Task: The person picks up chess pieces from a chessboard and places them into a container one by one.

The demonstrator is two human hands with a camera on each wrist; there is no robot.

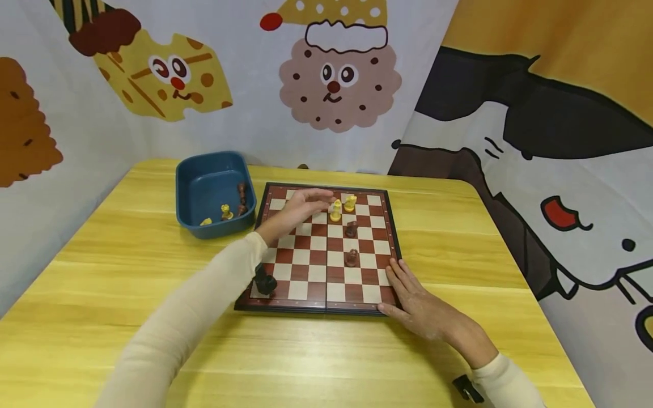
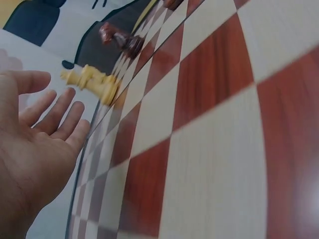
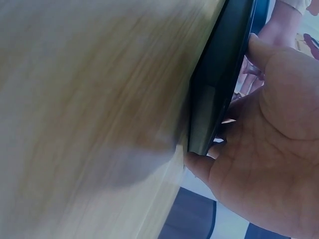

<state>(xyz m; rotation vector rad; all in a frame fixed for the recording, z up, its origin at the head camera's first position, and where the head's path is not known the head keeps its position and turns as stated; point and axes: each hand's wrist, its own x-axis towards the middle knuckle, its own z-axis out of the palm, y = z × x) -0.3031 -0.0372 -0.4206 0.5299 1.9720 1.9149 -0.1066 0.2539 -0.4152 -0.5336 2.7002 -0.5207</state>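
A chessboard (image 1: 308,273) with red-brown and cream squares lies on the table. My left hand (image 1: 301,211) hovers over its far part, fingers loosely extended beside a pale yellow chess piece (image 1: 335,211). From the left wrist, that upright yellow piece (image 2: 92,83) appears just past the fingertips, and the palm (image 2: 35,164) holds nothing. A yellow knight (image 1: 350,203) stands close by. Two brown chess pieces, one farther (image 1: 351,229) and one nearer (image 1: 351,258), are on the board's right half. My right hand (image 1: 420,309) rests against the near right corner, its fingers along the black edge (image 3: 209,99).
Left of the board stands a blue box (image 1: 216,228) with several yellow and brown pieces inside. A black object (image 1: 265,283) shows at the board's near left, beside the left sleeve. Another small black item (image 1: 466,389) is by the right sleeve. A cartoon-print cloth (image 1: 245,136) hangs behind the table.
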